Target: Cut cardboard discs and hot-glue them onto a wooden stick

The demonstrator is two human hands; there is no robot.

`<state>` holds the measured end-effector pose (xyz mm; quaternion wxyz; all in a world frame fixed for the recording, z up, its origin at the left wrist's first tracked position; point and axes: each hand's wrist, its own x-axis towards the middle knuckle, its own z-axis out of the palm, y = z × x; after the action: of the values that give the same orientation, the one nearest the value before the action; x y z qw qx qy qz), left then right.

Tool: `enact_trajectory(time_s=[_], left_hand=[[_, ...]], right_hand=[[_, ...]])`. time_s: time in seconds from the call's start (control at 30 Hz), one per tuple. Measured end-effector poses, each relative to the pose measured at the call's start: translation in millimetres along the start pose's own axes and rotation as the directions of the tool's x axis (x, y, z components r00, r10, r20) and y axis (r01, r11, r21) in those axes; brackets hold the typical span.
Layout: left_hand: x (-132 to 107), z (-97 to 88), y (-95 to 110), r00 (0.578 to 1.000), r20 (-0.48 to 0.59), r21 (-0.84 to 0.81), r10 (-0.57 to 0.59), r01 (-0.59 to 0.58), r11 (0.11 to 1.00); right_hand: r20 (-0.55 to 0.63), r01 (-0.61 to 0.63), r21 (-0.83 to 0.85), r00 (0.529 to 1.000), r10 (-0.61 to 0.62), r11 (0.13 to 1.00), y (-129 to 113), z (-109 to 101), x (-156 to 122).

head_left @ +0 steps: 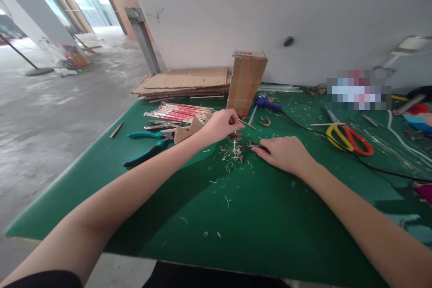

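Observation:
My left hand (222,123) is closed in a pinch above the middle of the green table, with a thin stick (249,124) sticking out from its fingertips to the right. Just right of it, my right hand (286,153) is low over the table, fingers closed around a slim dark tool (252,146) that points left; its kind is not clear. Between and below the hands lie curled pale wood shavings (232,155) and small brown scraps. Behind my left hand stands an upright cardboard piece (245,83) with a red line down it.
Left of my hands lie teal-handled pliers (145,135), metal pliers (162,124) and red-and-white wrapped sticks (182,111). A blue glue gun (268,104) trails a black cord rightward, past red-and-yellow scissors (349,138). Flat cardboard sheets (185,78) are stacked at the back.

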<state>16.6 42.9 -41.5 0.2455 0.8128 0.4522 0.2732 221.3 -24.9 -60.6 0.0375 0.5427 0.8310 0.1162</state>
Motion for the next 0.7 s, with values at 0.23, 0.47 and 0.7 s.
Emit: enact_trajectory(time_s=[0.23, 0.47, 0.7], left_hand=[[1.6, 1.4, -2.6, 1.0, -0.004, 0.016, -0.012, 0.012, 1.0], [0.4, 0.5, -0.8, 1.0, 0.002, 0.022, -0.006, 0.006, 1.0], [0.1, 0.3, -1.2, 1.0, 0.004, 0.007, -0.005, 0.005, 1.0]], right_hand=[[-0.021, -0.001, -0.045, 1.0, 0.0, 0.999, -3.2, -0.6, -0.5], [-0.02, -0.015, -0.059, 1.0, 0.013, 0.998, -2.5, -1.7, -1.2], [0.013, -0.024, -0.055, 1.0, 0.025, 0.998, -5.3, -3.8, -0.8]])
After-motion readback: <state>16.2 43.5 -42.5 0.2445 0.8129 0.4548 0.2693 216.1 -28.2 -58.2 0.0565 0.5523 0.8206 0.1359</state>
